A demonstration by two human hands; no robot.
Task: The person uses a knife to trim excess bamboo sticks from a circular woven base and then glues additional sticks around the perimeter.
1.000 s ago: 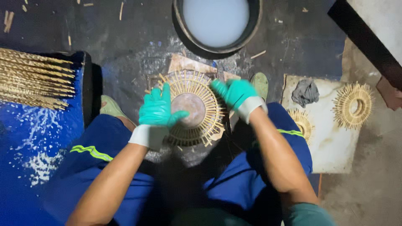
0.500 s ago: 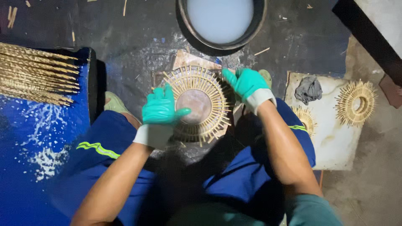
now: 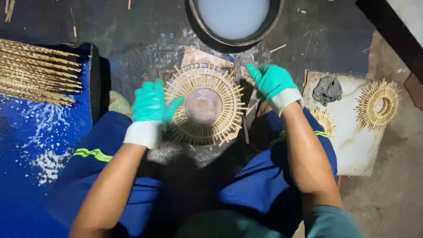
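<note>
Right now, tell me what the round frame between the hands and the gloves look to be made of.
Round frame: pale, matte cane or bamboo splints, judging by thin straw-coloured spokes around a dull brownish centre disc. Gloves on the left hand and right hand: probably knit fabric with a green rubbery coating; cuffs plain white.

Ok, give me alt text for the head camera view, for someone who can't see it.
Two hands in green gloves, left and right, grip opposite sides of a round woven cane frame on the dark floor. A round basin of pale liquid sits beyond it, and a bundle of cane sticks lies at left.
</note>
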